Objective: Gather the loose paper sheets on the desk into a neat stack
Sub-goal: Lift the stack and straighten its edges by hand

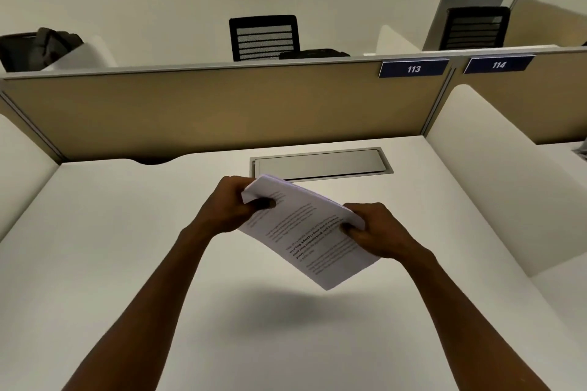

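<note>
Both hands gripped the paper stack [305, 232] in the air above the white worktop [127, 247], the left hand [235, 206] clenched on its far corner and the right hand [374, 232] on its right edge, with its shadow on the bare surface below. Just beyond lay a closed metal cable hatch [320, 163], backed by a tan partition [206, 105] bearing a blue "113" plate [413, 68]; black chairs [265, 38] stood behind it.

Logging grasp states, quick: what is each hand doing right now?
Left hand: closed on the paper stack, at its far left corner.
Right hand: closed on the same stack's right edge, held above the desk.
</note>
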